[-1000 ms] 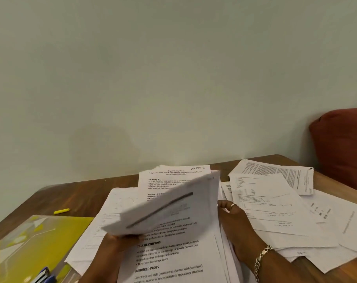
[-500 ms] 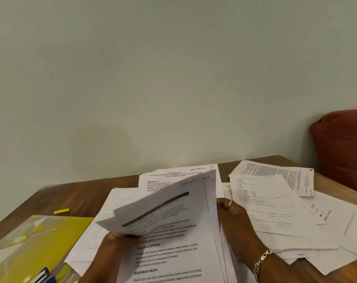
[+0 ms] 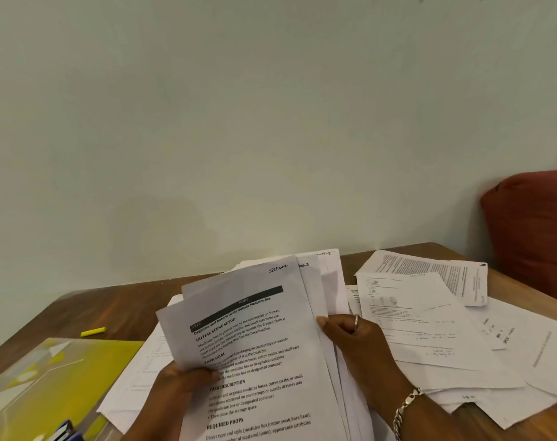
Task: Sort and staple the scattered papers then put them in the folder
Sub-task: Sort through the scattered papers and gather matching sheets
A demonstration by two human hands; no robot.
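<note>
I hold a stack of printed papers (image 3: 264, 338) raised over the brown table (image 3: 118, 307). My left hand (image 3: 178, 386) grips the stack's lower left edge, thumb on the top sheet. At the right edge my right hand (image 3: 353, 335), with a ring and a bracelet, pinches the sheets. The top sheet carries a black header bar and a handwritten section label. More loose papers (image 3: 430, 319) lie scattered on the right. A yellow folder (image 3: 48, 383) lies flat at the lower left.
A small yellow marker (image 3: 93, 331) lies on the table behind the folder. A blue and white object (image 3: 64, 432) shows at the bottom left edge. A red cushion (image 3: 538, 230) sits at the right against the pale wall.
The top sheet, earlier lifted and bent up by my left hand, has come down flat onto the stack, showing its printed face. My right hand stays at the right edge.
</note>
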